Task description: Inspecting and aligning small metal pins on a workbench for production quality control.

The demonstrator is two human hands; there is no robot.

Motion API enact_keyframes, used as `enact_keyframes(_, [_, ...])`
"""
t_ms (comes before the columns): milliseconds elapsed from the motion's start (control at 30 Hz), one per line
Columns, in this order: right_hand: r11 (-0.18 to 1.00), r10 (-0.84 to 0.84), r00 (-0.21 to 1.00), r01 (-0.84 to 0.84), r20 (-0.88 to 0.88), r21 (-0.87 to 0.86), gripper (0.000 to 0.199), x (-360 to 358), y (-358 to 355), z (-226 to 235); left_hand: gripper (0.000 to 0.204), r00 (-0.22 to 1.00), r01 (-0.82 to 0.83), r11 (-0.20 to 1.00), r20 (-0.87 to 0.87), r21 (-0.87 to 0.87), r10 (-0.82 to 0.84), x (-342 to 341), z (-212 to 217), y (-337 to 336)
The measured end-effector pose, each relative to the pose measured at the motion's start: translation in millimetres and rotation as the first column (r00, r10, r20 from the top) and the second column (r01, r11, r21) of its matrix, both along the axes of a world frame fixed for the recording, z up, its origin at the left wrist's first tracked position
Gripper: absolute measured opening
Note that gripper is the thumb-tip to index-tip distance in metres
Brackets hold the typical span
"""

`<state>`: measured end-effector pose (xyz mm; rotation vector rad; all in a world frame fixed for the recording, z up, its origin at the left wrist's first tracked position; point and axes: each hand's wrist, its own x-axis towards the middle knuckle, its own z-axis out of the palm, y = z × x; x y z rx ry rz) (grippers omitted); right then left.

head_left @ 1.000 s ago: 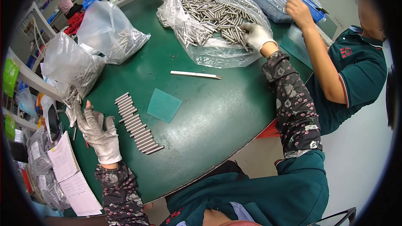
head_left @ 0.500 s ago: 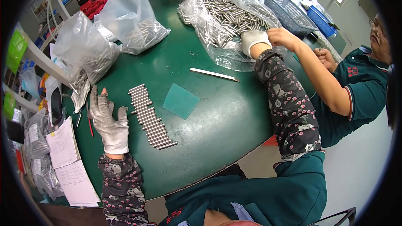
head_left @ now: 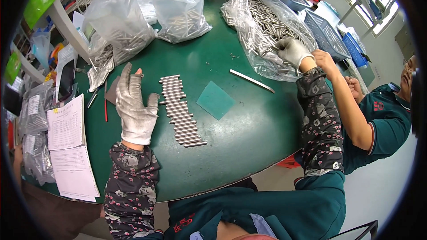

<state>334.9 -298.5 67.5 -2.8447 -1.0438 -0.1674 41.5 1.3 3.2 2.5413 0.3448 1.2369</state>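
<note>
My left hand (head_left: 136, 106), in a worn white glove, lies flat on the green table with its fingers spread and holds nothing. Just right of it, a column of short metal pins (head_left: 180, 113) lies side by side, with one pin sticking out to the left. My right hand (head_left: 293, 53), gloved too, is curled at the near side of an open clear bag of many loose metal pins (head_left: 262, 22). Its fingertips are among the pins, and what they grip is not clear. A teal square sheet (head_left: 215, 100) and a flat whitish strip (head_left: 252, 81) lie between my hands.
A co-worker's hand (head_left: 327, 63) is close beside my right wrist. Two clear bags of pins (head_left: 126, 40) stand at the far left. Printed sheets (head_left: 73, 160), a phone (head_left: 66, 80) and a red stick (head_left: 106, 106) lie left. Blue-grey baskets (head_left: 327, 35) line the far right.
The whole view has shifted, so the table things appear further right. My right hand's fingers have curled among the pins. My left hand stays spread beside the column of pins.
</note>
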Motion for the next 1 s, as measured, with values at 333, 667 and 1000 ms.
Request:
enact_keyframes(333, [0.95, -0.051, 0.99, 0.089, 0.13, -0.301, 0.016, -40, -22, -17, 0.054, 1.0, 0.011, 1.0, -0.011, 0.002, -0.011, 3, 2, 1])
enact_keyframes(667, [0.943, -0.009, 0.984, 0.069, 0.18, -0.326, 0.019, -36, -9, -17, 0.052, 1.0, 0.024, 1.0, -0.006, 0.011, -0.024, 2, 2, -1])
enact_keyframes(1000, [0.981, 0.187, 0.974, -0.179, 0.125, -0.072, 0.015, -52, 48, 10, 0.053, 0.999, 0.019, 0.999, -0.03, 0.034, -0.018, 5, 8, -5])
